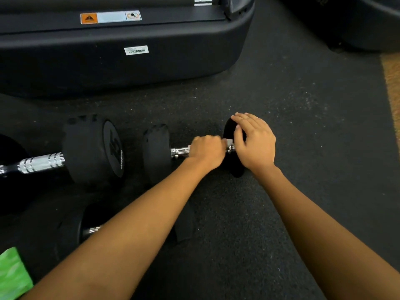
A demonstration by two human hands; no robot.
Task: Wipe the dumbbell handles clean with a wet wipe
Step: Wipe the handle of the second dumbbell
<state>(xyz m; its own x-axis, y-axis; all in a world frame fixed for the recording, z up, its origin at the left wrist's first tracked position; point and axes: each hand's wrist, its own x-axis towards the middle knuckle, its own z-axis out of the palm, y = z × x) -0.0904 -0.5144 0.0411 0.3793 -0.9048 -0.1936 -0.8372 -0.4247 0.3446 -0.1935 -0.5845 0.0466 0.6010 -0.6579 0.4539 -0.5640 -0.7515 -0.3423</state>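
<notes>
A small black dumbbell (pixel 156 152) with a chrome handle (pixel 180 151) lies on the rubber floor at centre. My left hand (pixel 206 151) grips the handle, fingers curled round it with a white wet wipe (pixel 229 141) peeking out at the knuckles. Over the dumbbell's right head (pixel 234 169) rests my right hand (pixel 253 140), its fingers fairly straight. A larger dumbbell (pixel 93 148) with a ridged chrome handle (pixel 41 163) lies to the left. A third dumbbell (pixel 71 231) sits lower left, partly hidden under my left forearm.
A black machine base (pixel 121 61) with stickers runs across the back. A green packet (pixel 13 273) sits at the bottom left corner. Another dark machine part (pixel 357 22) stands at the top right, and a tan mat edge (pixel 392 83) runs along the right.
</notes>
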